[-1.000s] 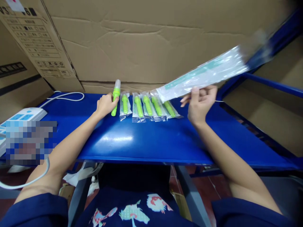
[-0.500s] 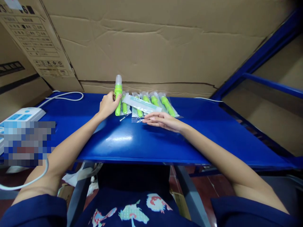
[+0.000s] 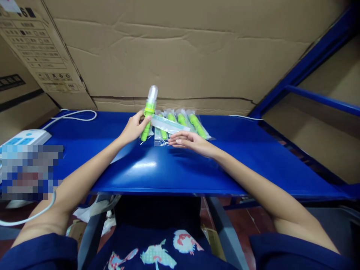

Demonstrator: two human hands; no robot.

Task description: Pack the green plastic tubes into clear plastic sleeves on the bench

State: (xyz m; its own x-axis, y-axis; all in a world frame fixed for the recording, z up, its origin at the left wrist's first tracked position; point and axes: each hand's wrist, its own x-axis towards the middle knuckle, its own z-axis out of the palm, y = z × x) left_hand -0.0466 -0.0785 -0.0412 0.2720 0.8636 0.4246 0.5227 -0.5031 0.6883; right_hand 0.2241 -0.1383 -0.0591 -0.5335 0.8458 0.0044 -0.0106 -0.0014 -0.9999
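Note:
My left hand (image 3: 135,126) is closed around the lower part of a lime-green light stick (image 3: 147,122) with a clear domed top, which tilts slightly right. My right hand (image 3: 191,142) lies with its fingers stretched out and nearly together, palm turned inward. Its fingertips are by the lower right end of a long flat clear bag (image 3: 170,124) with a pale strip; whether they touch it I cannot tell. Under and beside that bag, several green sticks in clear bags (image 3: 198,125) lie in a row. One more bagged stick is partly hidden behind my left hand.
The blue table (image 3: 253,161) runs against a cardboard wall (image 3: 180,67). A white power strip (image 3: 28,138) with a looped white cable (image 3: 81,115) stands at the left, beside a blurred-out patch. A blue metal frame (image 3: 303,71) rises at the right.
My left hand has moved the green light stick a little to the right and tilted it, over the end of the flat bag. My right hand has barely moved.

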